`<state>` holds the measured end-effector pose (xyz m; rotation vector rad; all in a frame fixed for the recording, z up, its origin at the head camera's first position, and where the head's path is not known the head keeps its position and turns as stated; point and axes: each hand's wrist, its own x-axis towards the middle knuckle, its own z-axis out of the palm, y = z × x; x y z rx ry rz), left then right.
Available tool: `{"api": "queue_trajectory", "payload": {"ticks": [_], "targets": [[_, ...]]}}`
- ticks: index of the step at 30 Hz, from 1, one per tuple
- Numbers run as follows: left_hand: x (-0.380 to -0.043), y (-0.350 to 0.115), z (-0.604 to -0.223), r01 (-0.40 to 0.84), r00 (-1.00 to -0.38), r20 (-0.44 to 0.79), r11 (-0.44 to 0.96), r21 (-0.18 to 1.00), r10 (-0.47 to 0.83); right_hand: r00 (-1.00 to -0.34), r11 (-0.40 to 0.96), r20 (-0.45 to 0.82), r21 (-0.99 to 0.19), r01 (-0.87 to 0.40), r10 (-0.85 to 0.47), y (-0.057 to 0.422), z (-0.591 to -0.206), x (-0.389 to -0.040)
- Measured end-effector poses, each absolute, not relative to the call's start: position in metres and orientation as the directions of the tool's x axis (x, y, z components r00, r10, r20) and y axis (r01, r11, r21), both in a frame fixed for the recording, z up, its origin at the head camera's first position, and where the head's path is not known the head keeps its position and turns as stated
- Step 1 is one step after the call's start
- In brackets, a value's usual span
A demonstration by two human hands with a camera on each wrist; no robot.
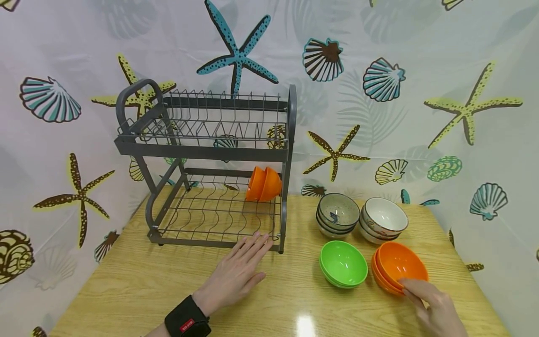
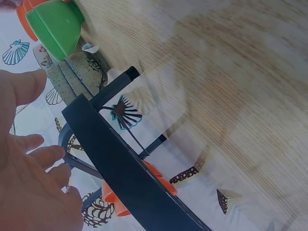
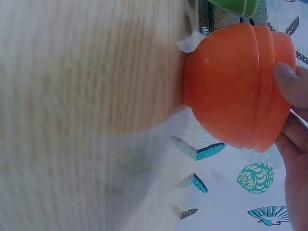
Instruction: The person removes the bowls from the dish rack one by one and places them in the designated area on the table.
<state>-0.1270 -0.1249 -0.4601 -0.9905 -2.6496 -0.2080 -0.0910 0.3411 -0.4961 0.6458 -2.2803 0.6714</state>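
At the right, a stack of orange bowls (image 1: pixel 402 262) stands on the table, tilted slightly in the head view. My right hand (image 1: pixel 438 309) pinches the near rim of the top one; the right wrist view shows the thumb (image 3: pixel 288 82) against the rim of the nested orange bowls (image 3: pixel 226 86). My left hand (image 1: pixel 237 276) is flat with straight fingers, just in front of the dark grey dish rack (image 1: pixel 219 152), and holds nothing. Two more orange bowls (image 1: pixel 264 184) stand on edge at the right end of the rack's lower tier.
Left of the orange stack are green bowls (image 1: pixel 343 263). Behind stand a stack of speckled grey bowls (image 1: pixel 338 210) and one of white patterned bowls (image 1: pixel 385 216). The wooden table (image 1: pixel 126 281) meets a curtain with sea motifs (image 1: pixel 269 47) behind the rack.
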Motion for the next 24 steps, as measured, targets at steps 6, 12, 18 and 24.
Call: {"api": "queue_trajectory", "payload": {"ticks": [6,12,18,24], "targets": [[-0.1278,-0.1256,-0.4613,0.66,-0.713,0.338,0.751,0.029,0.614,-0.679,0.774,0.686,-0.272,-0.572,-0.261,0.3405,-0.4964,-0.089],[-0.1282,-0.1264,-0.4616,0.657,-0.719,0.33,0.753,0.037,0.612,-0.702,0.794,0.664,-0.269,-0.546,-0.258,0.3396,-0.4968,-0.089],[-0.1289,-0.1271,-0.4598,0.644,-0.747,0.299,0.758,0.107,0.593,-0.738,0.812,0.635,-0.295,-0.504,-0.228,0.3391,-0.4958,-0.0873],[-0.1328,-0.1287,-0.4567,0.619,-0.779,0.284,0.759,0.201,0.56,-0.781,0.818,0.588,-0.332,-0.469,-0.209,0.3362,-0.4917,-0.0861]]}}
